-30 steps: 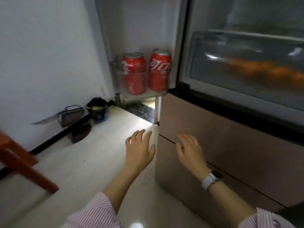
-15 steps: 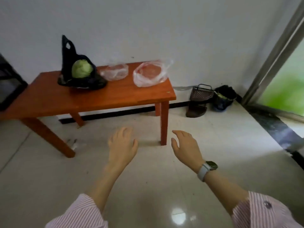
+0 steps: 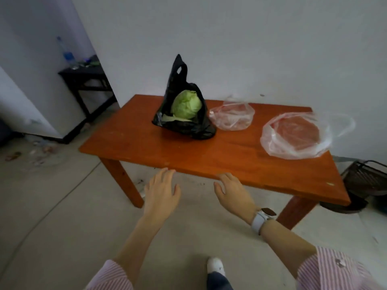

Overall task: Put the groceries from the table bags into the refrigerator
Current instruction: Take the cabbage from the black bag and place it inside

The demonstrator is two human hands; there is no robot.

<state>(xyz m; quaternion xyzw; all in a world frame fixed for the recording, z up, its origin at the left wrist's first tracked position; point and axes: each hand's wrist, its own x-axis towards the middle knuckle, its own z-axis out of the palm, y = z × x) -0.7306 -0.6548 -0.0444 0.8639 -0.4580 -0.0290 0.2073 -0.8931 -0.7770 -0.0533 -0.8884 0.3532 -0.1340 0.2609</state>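
Back from the refrigerator a second ago, a person reaches the orange tabletop [image 3: 209, 155], left hand [image 3: 161, 191] and right hand [image 3: 232, 191] both released, fingers spread, holding nothing. At twelve o'clock a black bag [image 3: 184, 120] holds a cabbage [image 3: 186, 106]; at one and two o'clock lie a small clear bag [image 3: 232, 118] and a large clear bag [image 3: 297, 137]. The turn suggests another pickup is next.

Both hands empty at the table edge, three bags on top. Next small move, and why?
Probably reach forward to the black bag and lift out the cabbage. Both the left hand and right hand are open, holding nothing, at the near edge of the wooden table. The cabbage is the only grocery plainly visible; the two clear bags look nearly empty.
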